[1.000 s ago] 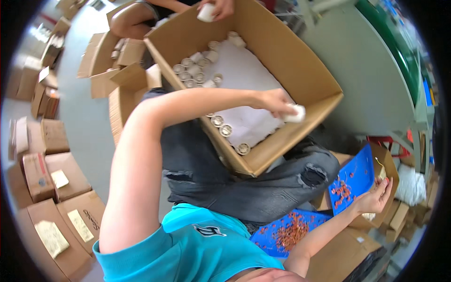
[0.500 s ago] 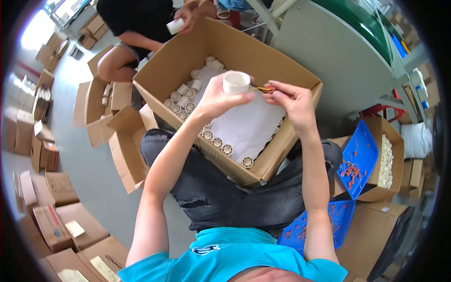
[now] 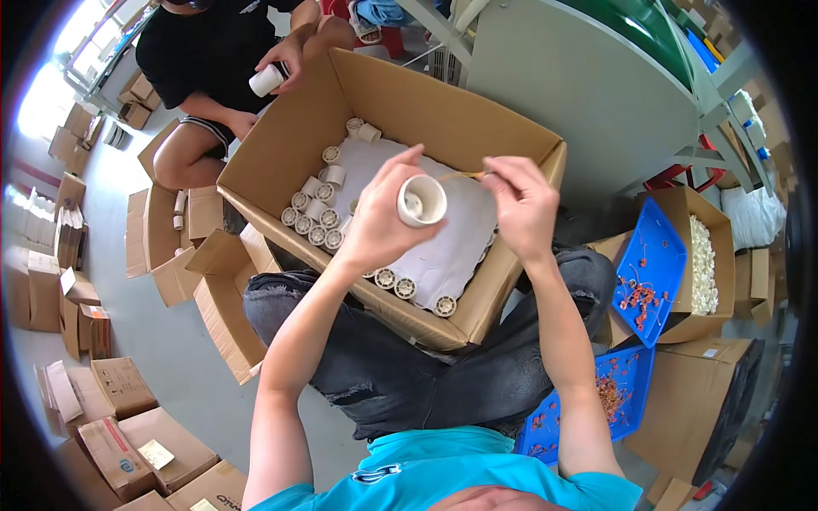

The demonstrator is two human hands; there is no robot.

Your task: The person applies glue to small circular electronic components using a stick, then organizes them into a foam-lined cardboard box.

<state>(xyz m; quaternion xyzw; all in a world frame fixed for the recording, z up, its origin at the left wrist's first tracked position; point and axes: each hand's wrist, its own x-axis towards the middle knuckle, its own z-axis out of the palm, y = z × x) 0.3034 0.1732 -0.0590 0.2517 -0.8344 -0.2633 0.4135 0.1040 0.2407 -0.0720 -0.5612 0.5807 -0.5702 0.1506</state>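
Note:
My left hand [image 3: 381,213] is wrapped round a white plastic cylinder cup [image 3: 437,207], its open mouth tilted up toward me. A pale part shows down inside it. Thin yellow-orange wires [image 3: 464,175] run from beside the cup to my right hand [image 3: 521,204], whose thumb and fingers pinch their end. What else sits between those fingertips is hidden. Both hands are above a large cardboard box [image 3: 464,106]. Inside the box, a white sheet [image 3: 452,255] carries several white round housings [image 3: 318,210] along its left and near edges.
Across the box, a co-worker's hand [image 3: 288,61] holds a white cylinder [image 3: 266,80]. Blue trays [image 3: 660,247] with small red wired parts lie at my right, beside a carton of pale pieces [image 3: 704,264]. Open cartons [image 3: 223,285] stand at left; a grey panel [image 3: 588,111] rises behind the box.
My left hand has tipped the cup so that its inside shows more. My right hand has turned, still pinching the wires. The view has shifted, and the co-worker's white cylinder has been tilted differently.

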